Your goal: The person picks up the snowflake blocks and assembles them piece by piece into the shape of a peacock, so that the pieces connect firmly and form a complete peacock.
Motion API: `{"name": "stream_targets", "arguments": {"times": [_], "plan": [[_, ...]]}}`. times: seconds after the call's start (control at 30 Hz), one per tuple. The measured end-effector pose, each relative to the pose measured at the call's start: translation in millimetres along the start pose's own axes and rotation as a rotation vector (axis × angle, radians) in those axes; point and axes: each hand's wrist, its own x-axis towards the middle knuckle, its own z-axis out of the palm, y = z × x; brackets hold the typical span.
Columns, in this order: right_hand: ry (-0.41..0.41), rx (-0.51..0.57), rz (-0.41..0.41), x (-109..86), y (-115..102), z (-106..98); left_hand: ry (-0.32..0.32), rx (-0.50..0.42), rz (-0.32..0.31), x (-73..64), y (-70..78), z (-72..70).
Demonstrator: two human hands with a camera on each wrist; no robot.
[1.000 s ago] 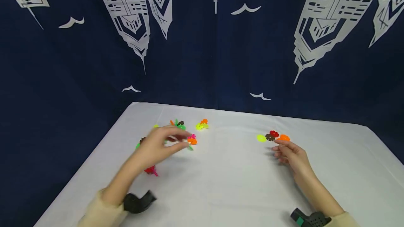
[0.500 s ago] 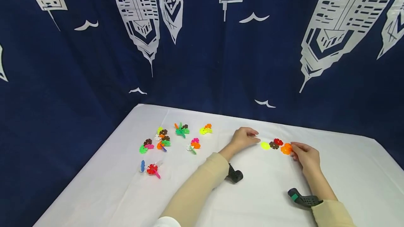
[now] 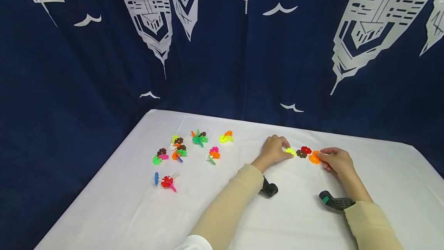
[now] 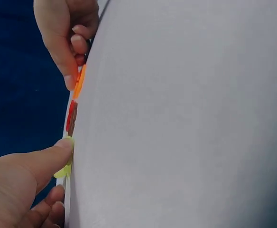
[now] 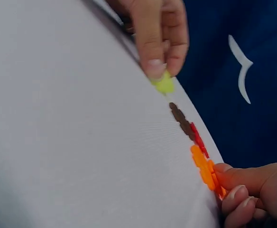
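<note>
My left hand [image 3: 274, 150] pinches a yellow flower-shaped plastic disc [image 3: 290, 151] between thumb and fingers. Just right of it lie a brown flower disc [image 3: 301, 154] and a red one [image 3: 306, 150], close together on the white cloth. Two orange flower discs [image 3: 314, 159] overlap beside these. My right hand [image 3: 338, 161] grips the outer edge of the orange pieces, thumb on top in the right wrist view, where the orange disc [image 5: 202, 167] stands out beside the thumb. Part of the yellow disc [image 4: 61, 172] is hidden under the left thumb.
Several clusters of joined flower discs stand at the table's left, among them a green one [image 3: 199, 139], a yellow one [image 3: 225, 138] and a red one [image 3: 167, 181]. A dark blue curtain [image 3: 215, 80] hangs behind the white table [image 3: 277, 219]. Black cameras sit on both wrists.
My left hand has crossed from the clusters on the left to the yellow disc and taken hold of it. The right hand has closed on the orange discs and shifted slightly.
</note>
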Motion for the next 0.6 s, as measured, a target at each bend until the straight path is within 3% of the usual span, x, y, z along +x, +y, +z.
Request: {"name": "stream_targets", "arguments": {"times": [0.13, 0.3, 0.43, 0.53, 0.6], "plan": [[0.02, -0.073, -0.048, 1.5, 0, 3, 0.039, -0.166, 0.014, -2.8, -3.7, -3.0], [0.002, -0.02, -0.074, -3.3, 7, -3, 0.032, -0.39, 0.031, -19.9, -9.4, -19.4], [-0.049, 0.123, -0.124, -24.0, 10, -1, -0.104, -0.665, -0.042, -58.4, -23.8, -43.3], [-0.104, 0.294, -0.183, -52.9, 4, 11, -0.234, -0.838, -0.133, -96.6, -37.2, -63.3], [-0.16, 0.407, -0.218, -76.0, -5, 26, -0.297, -0.904, -0.183, -121.2, -46.1, -74.8]]}}
